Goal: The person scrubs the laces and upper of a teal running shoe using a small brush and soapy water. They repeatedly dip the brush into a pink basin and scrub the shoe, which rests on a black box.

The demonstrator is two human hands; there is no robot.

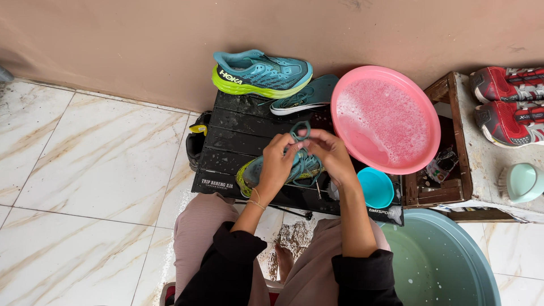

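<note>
Black sleeves (226, 266) pushed up over pinkish trousers sit closest, and from them both forearms reach forward to a teal running shoe with a yellow-green sole (277, 170) lying on a low black slatted folding table (226, 139). At the shoe's upper, the left hand (277, 160) is clenched around it, fingers curled over the tongue area, a thin bracelet at the wrist. Meeting it from the other side, the right hand (330, 152) pinches a teal shoelace (300, 129), which stands up in a loop just beyond both sets of fingertips. Farther out past the hands, the matching teal shoe with its bright yellow-green sole (262, 73) leans on its side against the beige wall, and a loose teal insole (306, 95) lies beside it. Just outward of the right hand rests a round pink plastic basin of sudsy water (385, 119), with a small turquoise cup (375, 188) near the right wrist. Below the right elbow stands a large grey-green tub (439, 263). Well beyond the basin, a pair of red sports shoes (510, 105) lies on a worn wooden stand (459, 141).
</note>
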